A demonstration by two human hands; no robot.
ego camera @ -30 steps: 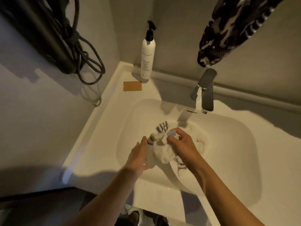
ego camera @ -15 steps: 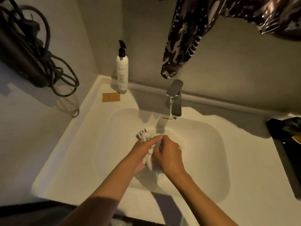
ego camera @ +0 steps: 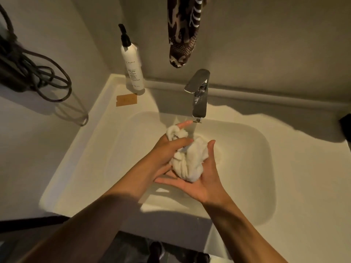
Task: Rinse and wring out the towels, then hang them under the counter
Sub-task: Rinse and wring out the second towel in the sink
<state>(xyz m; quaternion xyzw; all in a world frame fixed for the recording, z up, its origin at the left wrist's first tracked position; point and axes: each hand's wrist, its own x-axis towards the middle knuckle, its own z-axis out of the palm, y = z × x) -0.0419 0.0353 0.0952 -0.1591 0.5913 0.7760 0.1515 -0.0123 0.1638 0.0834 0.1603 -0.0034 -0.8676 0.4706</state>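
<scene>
Dim warm yellowish light, hard shadows across the sink [ego camera: 284,168], wide-angle bending at the edges.

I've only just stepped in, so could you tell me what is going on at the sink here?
A person is rinsing a bunched white towel over the sink, under water running from the faucet. The right hand cups the towel from below, palm up, while the left hand grips it from the other side. Wringing and hanging are not yet done.
</scene>
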